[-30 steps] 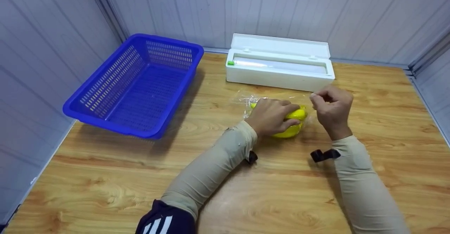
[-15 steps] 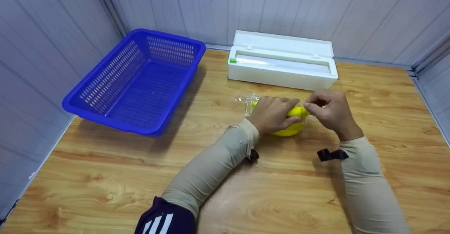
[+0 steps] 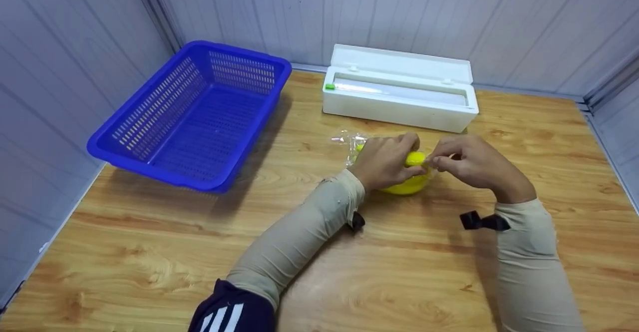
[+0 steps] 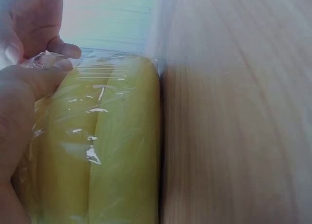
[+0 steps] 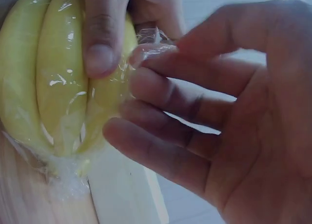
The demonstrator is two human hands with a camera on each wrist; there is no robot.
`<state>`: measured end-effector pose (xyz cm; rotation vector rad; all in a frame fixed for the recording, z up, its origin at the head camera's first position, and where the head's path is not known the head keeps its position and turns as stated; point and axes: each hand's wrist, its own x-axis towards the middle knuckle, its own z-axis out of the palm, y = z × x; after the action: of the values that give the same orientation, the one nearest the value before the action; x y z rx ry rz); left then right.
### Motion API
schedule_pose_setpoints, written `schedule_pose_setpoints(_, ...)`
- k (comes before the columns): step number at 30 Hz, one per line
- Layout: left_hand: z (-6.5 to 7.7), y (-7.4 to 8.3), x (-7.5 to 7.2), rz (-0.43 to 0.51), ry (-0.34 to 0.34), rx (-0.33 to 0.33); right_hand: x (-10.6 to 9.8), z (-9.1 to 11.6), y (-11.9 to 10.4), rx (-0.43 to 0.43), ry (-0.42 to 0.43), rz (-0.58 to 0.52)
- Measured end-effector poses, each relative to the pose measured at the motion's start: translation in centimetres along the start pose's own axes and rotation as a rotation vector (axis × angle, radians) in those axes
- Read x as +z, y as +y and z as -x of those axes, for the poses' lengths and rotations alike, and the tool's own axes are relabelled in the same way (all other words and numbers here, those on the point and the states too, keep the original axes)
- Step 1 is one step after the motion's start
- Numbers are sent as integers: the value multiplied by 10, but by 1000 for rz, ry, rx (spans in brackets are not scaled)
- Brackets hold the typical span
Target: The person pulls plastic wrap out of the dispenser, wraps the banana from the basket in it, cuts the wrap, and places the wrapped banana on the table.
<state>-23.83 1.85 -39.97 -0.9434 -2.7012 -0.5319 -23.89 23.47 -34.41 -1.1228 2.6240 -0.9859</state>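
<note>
A bunch of yellow bananas (image 3: 407, 188) lies on the wooden table, wrapped in clear cling film (image 3: 344, 137). My left hand (image 3: 383, 162) grips the bunch from above, its thumb along the near side. At the right end of the bunch, my right hand (image 3: 472, 165) pinches the film's edge between thumb and index finger. The right wrist view has the bananas (image 5: 53, 78) under glossy film, with the other right fingers loosely extended beside them. Crumpled film (image 5: 68, 180) gathers at the bunch's opposite end. In the left wrist view the film stretches tight over the bananas (image 4: 124, 136).
Behind the hands stands a long white cling film dispenser box (image 3: 399, 115), lid raised, with a green slider (image 3: 330, 87) at its left end. A blue slotted basket (image 3: 150, 173) is at the left. Pale panel walls (image 3: 399, 7) close off the back and sides.
My right hand has come down and left to the banana bunch's right end, its wrist swinging outward, and now pinches film there. My left hand keeps its grip on the bananas.
</note>
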Motion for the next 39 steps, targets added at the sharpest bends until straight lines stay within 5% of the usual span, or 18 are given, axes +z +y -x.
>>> schedule_pose_setpoints(7, -1, 1, 0, 36, 58, -44, 2, -1, -3, 204, 17, -87)
schedule_pose_setpoints(13, -2, 0, 0, 78, 78, -49, 10, -6, -2, 204, 64, -11)
schedule_pose_setpoints(20, -3, -6, -9, 201, -5, -43, 12, -5, 5, 231, 89, 8)
schedule_pose_setpoints(29, -2, -13, -14, 408, -22, -104, 25, 2, 34, 235, 156, -143)
schedule_pose_setpoints(34, 0, -12, -12, 495, 72, -100, 39, 7, 49, 174, 265, -206)
schedule_pose_setpoints(39, -2, -10, -7, 515, 228, -92, 49, 13, 60, 203, 268, -311)
